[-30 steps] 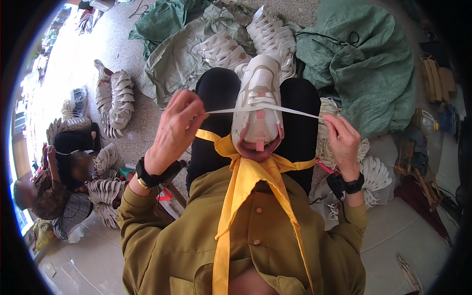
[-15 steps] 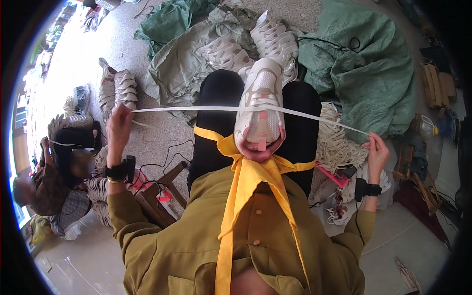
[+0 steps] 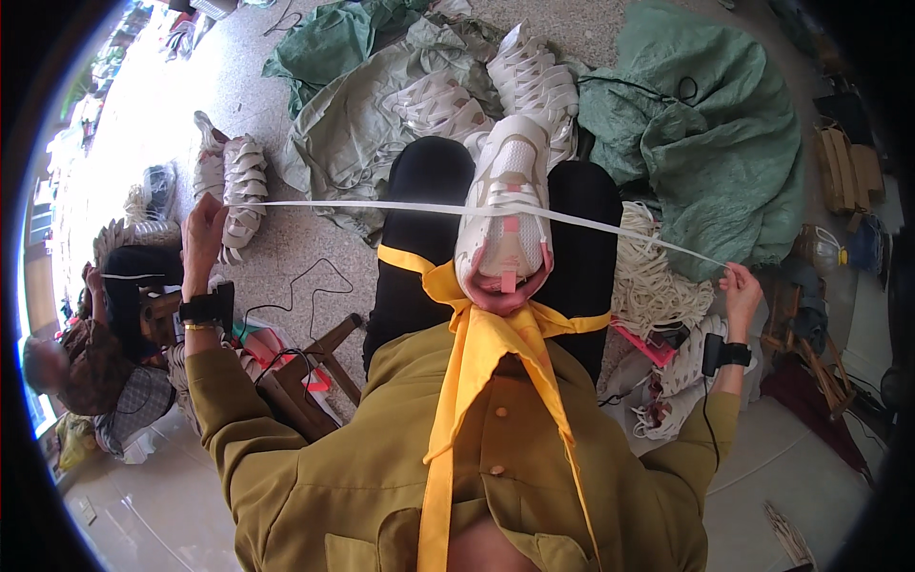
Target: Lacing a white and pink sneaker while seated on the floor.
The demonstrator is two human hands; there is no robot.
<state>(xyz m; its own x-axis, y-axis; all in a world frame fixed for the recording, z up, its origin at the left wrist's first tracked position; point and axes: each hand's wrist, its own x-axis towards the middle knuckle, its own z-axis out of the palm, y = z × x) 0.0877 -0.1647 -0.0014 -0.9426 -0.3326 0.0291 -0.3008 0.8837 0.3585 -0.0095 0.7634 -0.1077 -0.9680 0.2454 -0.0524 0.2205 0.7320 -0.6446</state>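
A white shoelace [image 3: 372,204] is stretched nearly straight from hand to hand, running through the front of the lacing on a white and beige sneaker [image 3: 515,160]. The sneaker rests between my knees, its pink-lined opening toward me. At the left, my left hand [image 3: 203,234] is closed on one end of the lace. Far out to the right, my right hand [image 3: 742,291] pinches the other end. Yellow cloth [image 3: 491,367] hangs below the shoe, with straps across my thighs.
Several white sneakers [image 3: 531,71] lie ahead on pale sheeting. A green sack [image 3: 705,143] is at the right, above a pile of white laces [image 3: 653,272]. More shoes [image 3: 244,186] stand at the left, near a wooden stool [image 3: 329,348]. A person [image 3: 81,372] sits far left.
Both hands have moved farther apart, the left one to the left and the right one to the right. More lace spans between them, while the sneaker has stayed in place.
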